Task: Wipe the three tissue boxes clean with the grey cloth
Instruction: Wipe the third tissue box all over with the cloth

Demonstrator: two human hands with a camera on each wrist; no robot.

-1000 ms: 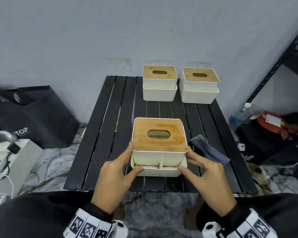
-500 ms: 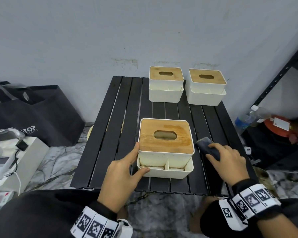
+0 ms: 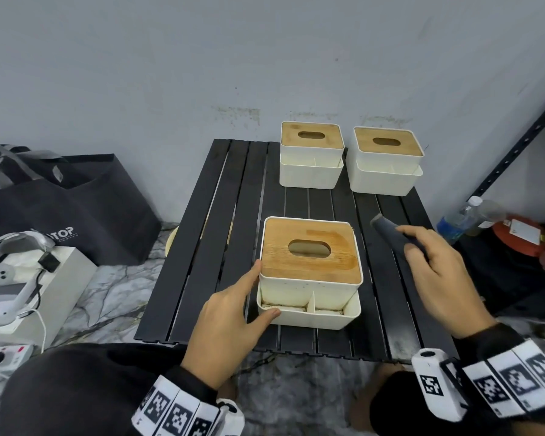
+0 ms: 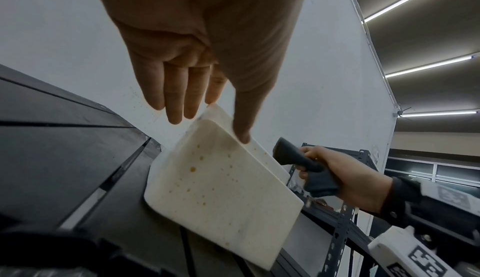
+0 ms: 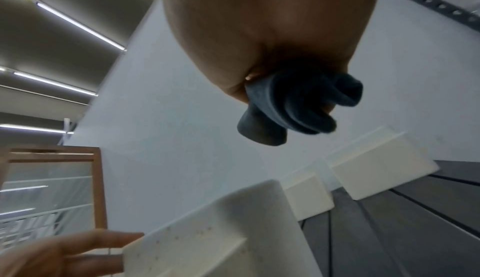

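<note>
The near tissue box is white with a wooden slotted lid and stands on the black slatted table; brown specks dot its white side. My left hand lies against its front left corner, with straight fingers along the left wall and the thumb on the front tray rim. My right hand grips the bunched grey cloth in the air just right of that box. The cloth sticks out past the fingers. Two more boxes stand side by side at the table's far edge.
A black bag and a white box with a headset sit on the floor at left. At right are a dark metal shelf frame, a water bottle and an orange object. A wall stands behind the table.
My right hand left the near box's right side, took the grey cloth from the table and lifted it. The left hand stayed at the box's left corner.
</note>
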